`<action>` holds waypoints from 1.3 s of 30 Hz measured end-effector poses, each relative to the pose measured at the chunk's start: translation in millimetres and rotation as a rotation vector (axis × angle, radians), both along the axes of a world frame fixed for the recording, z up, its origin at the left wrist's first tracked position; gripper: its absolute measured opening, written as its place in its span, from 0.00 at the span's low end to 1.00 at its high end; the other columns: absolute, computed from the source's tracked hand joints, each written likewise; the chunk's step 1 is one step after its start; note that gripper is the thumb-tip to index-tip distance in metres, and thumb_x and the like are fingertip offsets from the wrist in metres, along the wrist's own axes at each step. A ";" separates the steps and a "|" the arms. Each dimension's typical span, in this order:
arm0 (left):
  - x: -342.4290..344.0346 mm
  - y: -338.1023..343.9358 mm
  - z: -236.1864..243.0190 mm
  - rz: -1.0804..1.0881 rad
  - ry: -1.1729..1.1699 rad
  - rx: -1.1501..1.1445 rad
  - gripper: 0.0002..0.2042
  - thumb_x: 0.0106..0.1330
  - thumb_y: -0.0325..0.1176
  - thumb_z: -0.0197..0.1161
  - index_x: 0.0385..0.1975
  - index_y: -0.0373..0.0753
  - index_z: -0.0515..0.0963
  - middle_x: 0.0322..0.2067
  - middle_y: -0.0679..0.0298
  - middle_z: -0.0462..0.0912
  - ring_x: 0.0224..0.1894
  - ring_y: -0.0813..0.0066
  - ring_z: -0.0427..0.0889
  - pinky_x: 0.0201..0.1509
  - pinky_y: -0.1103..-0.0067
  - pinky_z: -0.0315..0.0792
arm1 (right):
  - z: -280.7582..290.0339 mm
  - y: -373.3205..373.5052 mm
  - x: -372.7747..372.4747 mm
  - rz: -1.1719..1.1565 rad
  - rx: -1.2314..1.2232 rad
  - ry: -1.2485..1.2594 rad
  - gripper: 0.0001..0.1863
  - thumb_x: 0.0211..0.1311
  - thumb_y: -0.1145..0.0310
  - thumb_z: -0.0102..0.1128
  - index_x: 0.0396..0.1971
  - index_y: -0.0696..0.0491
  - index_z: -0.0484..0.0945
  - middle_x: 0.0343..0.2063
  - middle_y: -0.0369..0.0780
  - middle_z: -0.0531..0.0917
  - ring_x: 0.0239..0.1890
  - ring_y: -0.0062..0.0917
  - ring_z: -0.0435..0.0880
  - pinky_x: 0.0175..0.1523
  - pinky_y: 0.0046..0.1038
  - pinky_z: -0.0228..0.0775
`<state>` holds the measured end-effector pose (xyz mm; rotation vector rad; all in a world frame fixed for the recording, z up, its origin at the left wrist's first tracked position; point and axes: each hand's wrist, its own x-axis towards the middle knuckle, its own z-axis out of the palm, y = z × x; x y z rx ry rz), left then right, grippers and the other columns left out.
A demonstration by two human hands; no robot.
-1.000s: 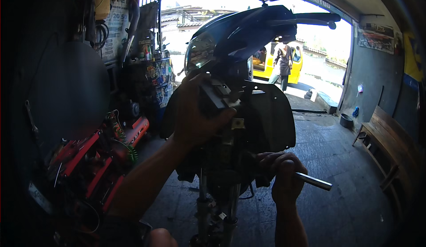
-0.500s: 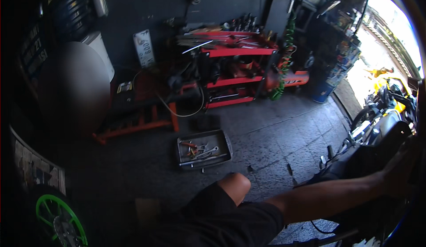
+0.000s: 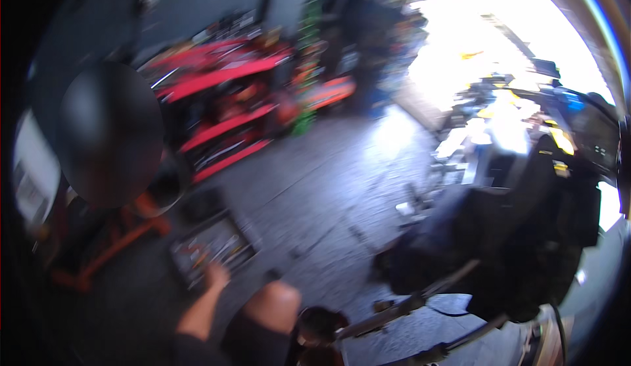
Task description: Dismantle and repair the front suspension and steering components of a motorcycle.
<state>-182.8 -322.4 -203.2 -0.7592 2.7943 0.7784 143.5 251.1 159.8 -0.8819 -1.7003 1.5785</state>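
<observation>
Left of the fingers (image 3: 213, 268), orange stand (image 3: 110, 257), just beyond them, dark tray (image 3: 243, 259) of hand tools (image 3: 229, 247), left hand (image 3: 217, 277) at its edge, grip too blurred to tell, farther beyond, red cart (image 3: 230, 75), well right of them, dark motorbike (image 3: 486, 238).

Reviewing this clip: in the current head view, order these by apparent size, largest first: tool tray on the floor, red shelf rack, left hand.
1. Red shelf rack
2. Tool tray
3. Left hand, blurred, at the tray's near edge

The gaps are clear despite the blur.
</observation>
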 end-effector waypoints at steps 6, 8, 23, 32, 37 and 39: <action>35.9 -22.4 17.2 -0.023 -0.270 -0.238 0.20 0.65 0.32 0.60 0.57 0.39 0.75 0.61 0.53 0.73 0.67 0.54 0.67 0.73 0.61 0.59 | -8.2 37.7 65.2 -0.203 -0.037 -0.108 0.24 0.73 0.49 0.52 0.56 0.54 0.76 0.45 0.45 0.84 0.40 0.31 0.84 0.46 0.31 0.77; 28.3 -23.7 36.1 -0.152 -0.317 -0.246 0.18 0.65 0.33 0.60 0.56 0.39 0.77 0.59 0.54 0.77 0.67 0.55 0.68 0.74 0.62 0.57 | -5.0 34.7 67.7 -0.224 -0.022 -0.092 0.24 0.71 0.50 0.55 0.53 0.55 0.77 0.41 0.45 0.85 0.36 0.29 0.85 0.42 0.30 0.77; 7.8 -33.2 18.5 -0.100 0.081 0.071 0.21 0.60 0.42 0.66 0.40 0.26 0.81 0.38 0.40 0.86 0.45 0.42 0.85 0.48 0.59 0.77 | -2.5 35.9 51.7 -0.325 -0.067 -0.034 0.14 0.69 0.60 0.60 0.44 0.55 0.80 0.30 0.41 0.83 0.32 0.27 0.85 0.35 0.29 0.79; -25.1 -3.7 202.4 -0.251 0.429 -0.043 0.24 0.63 0.51 0.68 0.38 0.30 0.84 0.32 0.43 0.86 0.34 0.40 0.84 0.41 0.56 0.76 | -51.1 42.7 35.2 -0.377 -0.101 0.116 0.16 0.73 0.61 0.57 0.36 0.61 0.81 0.25 0.45 0.86 0.23 0.28 0.85 0.31 0.31 0.80; -31.9 27.7 304.6 -0.579 0.600 0.090 0.20 0.63 0.49 0.69 0.35 0.34 0.84 0.28 0.44 0.84 0.32 0.46 0.83 0.39 0.60 0.75 | -62.0 39.5 25.6 -0.332 -0.151 0.225 0.15 0.74 0.63 0.55 0.38 0.61 0.81 0.27 0.44 0.86 0.26 0.28 0.86 0.34 0.31 0.81; -33.6 44.1 330.5 -0.680 0.544 0.112 0.21 0.63 0.50 0.69 0.37 0.34 0.83 0.28 0.44 0.84 0.32 0.47 0.84 0.40 0.60 0.75 | -40.8 27.8 16.9 -0.306 -0.164 0.239 0.14 0.74 0.63 0.55 0.40 0.59 0.81 0.28 0.42 0.85 0.28 0.26 0.85 0.35 0.29 0.81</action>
